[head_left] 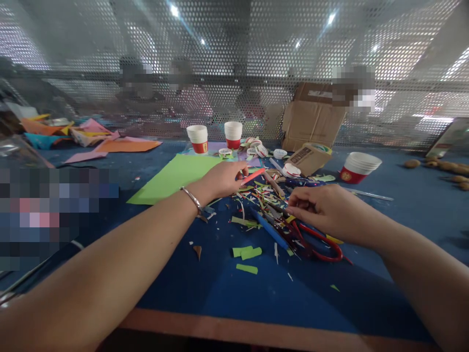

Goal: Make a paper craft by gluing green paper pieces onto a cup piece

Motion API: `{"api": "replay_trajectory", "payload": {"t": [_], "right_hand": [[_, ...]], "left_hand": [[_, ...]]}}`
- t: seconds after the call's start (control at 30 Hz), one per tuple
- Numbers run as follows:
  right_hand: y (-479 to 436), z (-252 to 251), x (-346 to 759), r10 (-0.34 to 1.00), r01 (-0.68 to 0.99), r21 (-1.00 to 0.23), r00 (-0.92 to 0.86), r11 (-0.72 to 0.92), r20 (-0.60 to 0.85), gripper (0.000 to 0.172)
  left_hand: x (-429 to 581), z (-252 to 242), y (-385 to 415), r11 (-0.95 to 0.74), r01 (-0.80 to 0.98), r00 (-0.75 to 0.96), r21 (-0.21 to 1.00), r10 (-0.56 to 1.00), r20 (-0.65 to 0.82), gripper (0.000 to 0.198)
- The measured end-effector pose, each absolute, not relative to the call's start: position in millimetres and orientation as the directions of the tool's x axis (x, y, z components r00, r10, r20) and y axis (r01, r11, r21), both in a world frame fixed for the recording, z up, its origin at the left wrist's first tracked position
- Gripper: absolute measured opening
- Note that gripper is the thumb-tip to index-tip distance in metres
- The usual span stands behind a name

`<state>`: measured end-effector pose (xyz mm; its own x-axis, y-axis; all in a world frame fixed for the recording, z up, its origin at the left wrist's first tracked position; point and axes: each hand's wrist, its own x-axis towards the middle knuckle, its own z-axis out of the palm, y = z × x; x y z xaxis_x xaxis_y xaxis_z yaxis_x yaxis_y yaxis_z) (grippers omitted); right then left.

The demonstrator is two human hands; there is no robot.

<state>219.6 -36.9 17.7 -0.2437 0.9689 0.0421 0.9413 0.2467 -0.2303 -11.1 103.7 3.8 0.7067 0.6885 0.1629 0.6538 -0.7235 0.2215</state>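
My left hand, with a bangle at the wrist, has its fingers curled at the left side of a pile of paper scraps. A coral-pink stick juts from its fingertips; whether it is a pen or a strip is unclear. At the pile's right side is my right hand, fingers bent and thumb drawn in; anything between them is hidden. Just below it lie red-handled scissors and a blue pen-like stick. Light green paper is spread beyond my left forearm.
Stacked paper cups stand at the back, with another cup stack at right. A cardboard box leans on the perforated metal screen. Coloured paper lies far left. Green offcuts lie near the table's front edge.
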Motion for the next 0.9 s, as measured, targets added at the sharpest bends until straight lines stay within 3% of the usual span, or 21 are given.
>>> {"api": "replay_trajectory", "payload": {"t": [0.13,0.27,0.37,0.5,0.57,0.63,0.73,0.8,0.9], "right_hand": [[-37.5,17.4,221.8,0.969,0.941,-0.228,-0.24,0.249,0.067,0.023],[-37.5,16.1,224.4,0.967,0.937,-0.238,-0.248,0.257,0.066,0.023],[-36.7,15.4,226.0,0.965,0.937,-0.231,-0.253,0.263,0.07,0.023],[-35.4,15.1,228.1,0.961,0.936,-0.218,-0.261,0.276,0.093,0.025],[-34.7,14.8,228.8,0.959,0.936,-0.211,-0.267,0.282,0.097,0.025],[-34.2,14.7,229.3,0.96,0.937,-0.212,-0.261,0.278,0.105,0.025],[-34.2,15.1,229.8,0.96,0.928,-0.259,-0.233,0.267,0.154,0.023],[-34.5,15.4,229.9,0.959,0.915,-0.312,-0.202,0.257,0.198,0.022],[-34.3,14.6,230.2,0.956,0.881,-0.407,-0.143,0.242,0.257,0.023]], "left_hand": [[-13.4,8.7,97.7,-0.747,0.646,0.733,0.156,0.664,0.146,0.018],[-11.8,13.8,89.5,-0.747,0.658,0.743,0.101,0.665,0.081,0.027],[-9.2,14.7,87.1,-0.745,0.665,0.744,0.039,0.667,0.047,0.019],[-9.6,15.6,89.9,-0.732,0.68,0.714,0.048,0.675,0.184,0.018],[-10.2,16.6,91.1,-0.743,0.642,0.685,0.191,0.667,0.294,0.016],[-9.4,17.6,90.1,-0.716,0.541,0.642,0.441,0.69,0.333,0.012],[-4.7,18.4,83.9,-0.474,0.374,0.616,0.797,0.77,0.169,0.007],[-0.6,18.9,78.1,-0.288,0.3,0.616,0.909,0.786,0.045,0.005],[4.4,19.9,70.4,-0.121,0.207,0.636,0.971,0.771,-0.04,0.006]]}}
